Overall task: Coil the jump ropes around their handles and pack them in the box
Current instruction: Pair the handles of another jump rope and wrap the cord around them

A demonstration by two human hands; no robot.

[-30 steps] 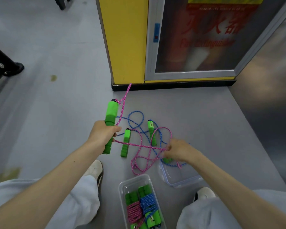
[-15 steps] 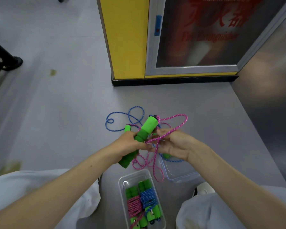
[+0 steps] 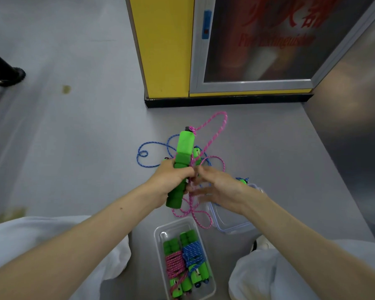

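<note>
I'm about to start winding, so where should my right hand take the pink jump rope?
Probably pinch the pink jump rope just above the left hand, bringing the right hand in from the right. There the rope lies close against the green handle's right side. Higher up it bows out in a loop, and lower down it hangs slack.

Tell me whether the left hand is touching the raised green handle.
Touching. The head view shows the left hand gripping the green handle, fingers curled round its lower half.
</note>
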